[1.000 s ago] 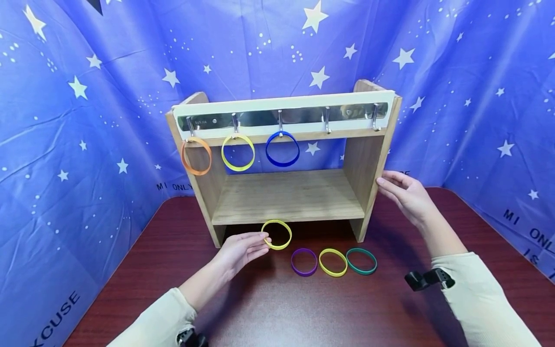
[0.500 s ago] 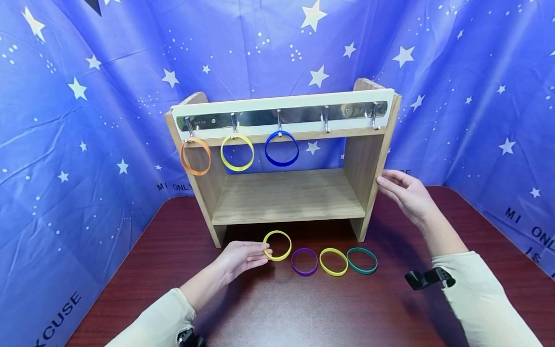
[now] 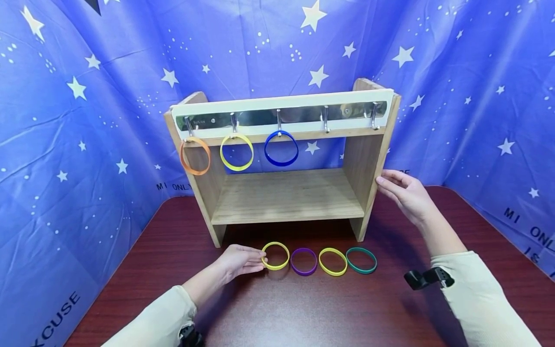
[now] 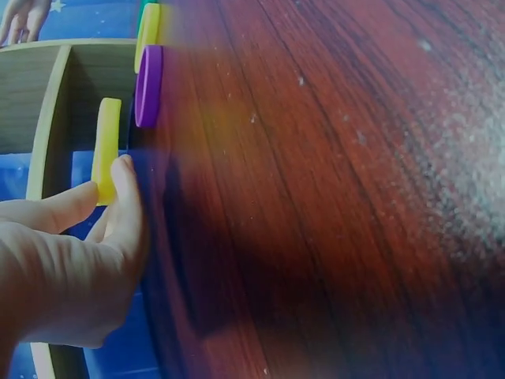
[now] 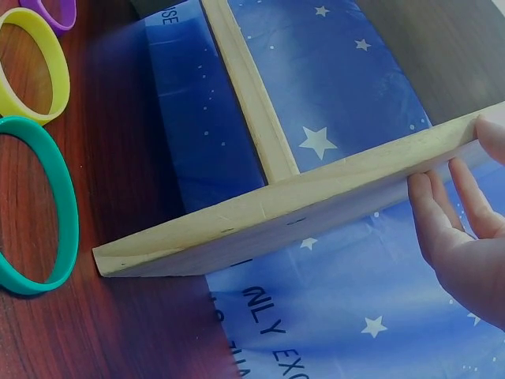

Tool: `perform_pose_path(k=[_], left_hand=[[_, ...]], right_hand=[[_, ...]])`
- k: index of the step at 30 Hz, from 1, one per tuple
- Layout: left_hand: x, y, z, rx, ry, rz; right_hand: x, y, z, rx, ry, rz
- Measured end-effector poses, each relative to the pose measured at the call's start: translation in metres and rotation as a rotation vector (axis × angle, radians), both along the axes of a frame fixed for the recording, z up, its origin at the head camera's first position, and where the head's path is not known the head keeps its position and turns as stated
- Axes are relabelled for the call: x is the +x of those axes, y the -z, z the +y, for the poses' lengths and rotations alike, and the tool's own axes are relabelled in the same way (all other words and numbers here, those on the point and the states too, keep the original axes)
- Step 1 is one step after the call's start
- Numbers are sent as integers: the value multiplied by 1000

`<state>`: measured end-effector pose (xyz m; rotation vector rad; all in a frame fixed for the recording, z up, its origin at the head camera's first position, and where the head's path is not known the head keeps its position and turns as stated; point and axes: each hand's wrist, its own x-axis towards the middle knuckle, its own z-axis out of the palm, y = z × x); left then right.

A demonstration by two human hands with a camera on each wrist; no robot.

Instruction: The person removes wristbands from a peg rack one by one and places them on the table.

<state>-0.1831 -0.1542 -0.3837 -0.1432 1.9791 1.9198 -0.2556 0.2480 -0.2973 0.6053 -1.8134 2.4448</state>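
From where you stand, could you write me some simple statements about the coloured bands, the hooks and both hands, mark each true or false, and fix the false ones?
1. The left hand pinches a thin yellow round band. True.
2. A thin blue round band hangs from the middle silver metal hook. True.
3. Every hook carries a band. False: the rightmost hook is bare.
4. A thin green round band lies on the reddish-brown table. True.
5. The right hand holds the green band. False: it touches the light-brown wooden shelf unit.
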Motion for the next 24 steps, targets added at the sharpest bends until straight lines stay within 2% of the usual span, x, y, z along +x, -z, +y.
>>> perform_pose_path(k=[5,16,24], left_hand=[[-2,5,1,-25,-14,-21],[-1,12,3,-70,-19,16],[1,10,3,-92,1,44]], right_hand=[[1,0,0,-5,-1,-3],[0,-1,-1,-2,-1,-3],[1,-1,-1,-8,0,-11]])
